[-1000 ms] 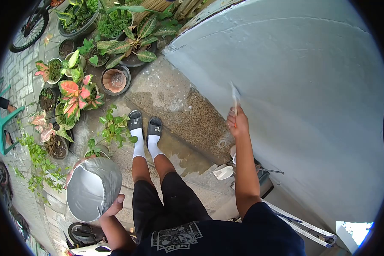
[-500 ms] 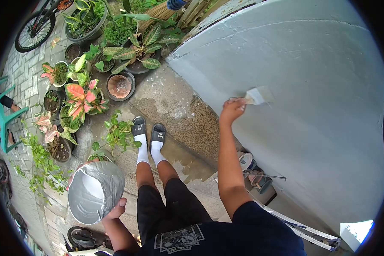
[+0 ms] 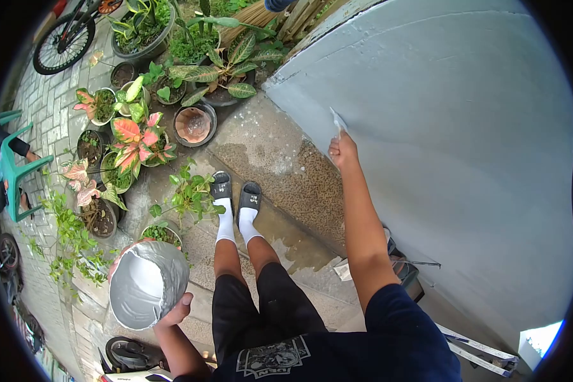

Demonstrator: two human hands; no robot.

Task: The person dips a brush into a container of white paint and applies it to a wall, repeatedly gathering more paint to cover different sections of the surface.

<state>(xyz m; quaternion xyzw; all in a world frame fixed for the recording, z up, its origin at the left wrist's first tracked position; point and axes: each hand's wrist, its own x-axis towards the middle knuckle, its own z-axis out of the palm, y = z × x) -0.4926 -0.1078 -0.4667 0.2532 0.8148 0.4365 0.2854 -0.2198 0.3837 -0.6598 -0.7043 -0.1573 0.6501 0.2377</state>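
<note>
My right hand point(image 3: 344, 150) is closed around a paintbrush point(image 3: 338, 119), which shows edge-on with its bristles against the lower far part of the grey wall point(image 3: 452, 127). Down at the left, my left hand point(image 3: 177, 312) grips a paint container point(image 3: 170, 270) by its side, thumb toward me. Grey paint coats the container's inner wall, and a pale pool of paint point(image 3: 145, 279) lies inside. Most of the left fingers are hidden behind the container.
Several potted plants point(image 3: 134, 143) stand along the left, by an almost bare pot point(image 3: 193, 125). A bicycle point(image 3: 63, 44) and a green plastic chair point(image 3: 13, 165) with a person's hand near it are farther left. Beside the wall's base are containers point(image 3: 404, 270) and a ladder-like frame point(image 3: 481, 356).
My right hand has moved the brush away from me along the wall, and the brush has turned from flat to edge-on. My left hand still holds the paint container; the view has shifted slightly.
</note>
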